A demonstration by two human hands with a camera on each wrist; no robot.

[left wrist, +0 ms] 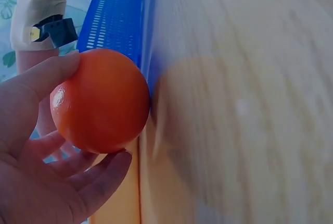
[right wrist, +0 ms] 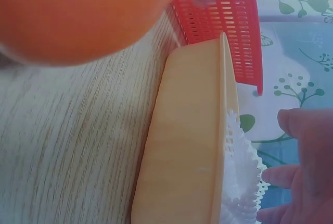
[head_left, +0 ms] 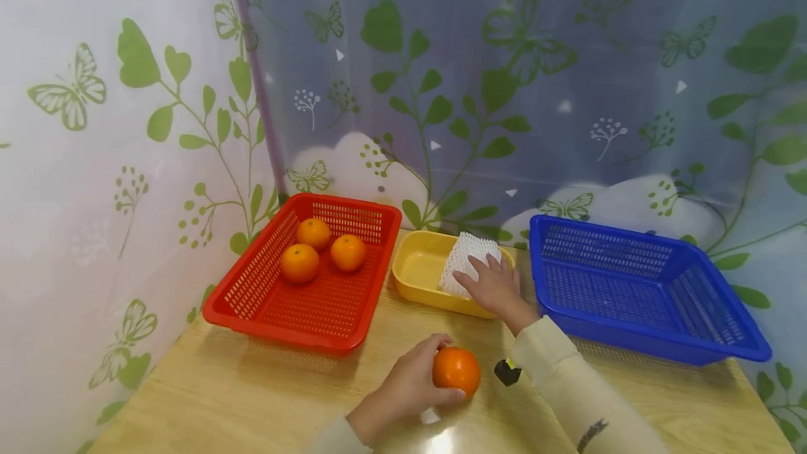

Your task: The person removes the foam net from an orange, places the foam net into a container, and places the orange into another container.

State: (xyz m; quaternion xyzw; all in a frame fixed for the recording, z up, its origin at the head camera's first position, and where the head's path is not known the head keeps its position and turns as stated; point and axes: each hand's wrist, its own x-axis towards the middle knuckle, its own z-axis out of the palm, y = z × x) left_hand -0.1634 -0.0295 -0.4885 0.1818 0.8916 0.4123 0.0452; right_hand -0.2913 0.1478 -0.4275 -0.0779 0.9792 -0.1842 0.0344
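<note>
At the table's front, my left hand (head_left: 411, 378) grips an orange (head_left: 457, 371) from its left side, thumb and fingers curved round it. In the left wrist view the orange (left wrist: 101, 101) sits between thumb and fingertips, just at the tabletop. My right hand (head_left: 497, 287) reaches over the yellow tray (head_left: 416, 268), its fingers spread on a white foam net sleeve (head_left: 465, 258) in the tray's right part. The right wrist view shows the fingertips touching the edge of the net (right wrist: 240, 187), with the thumb apart.
A red basket (head_left: 362, 314) with three oranges (head_left: 300, 263) stands at the left. The blue basket (head_left: 630, 342) is at the right, beyond my right forearm. A patterned curtain (head_left: 441, 54) hangs close behind them. A black wrist device (head_left: 507, 372) shows by the right sleeve.
</note>
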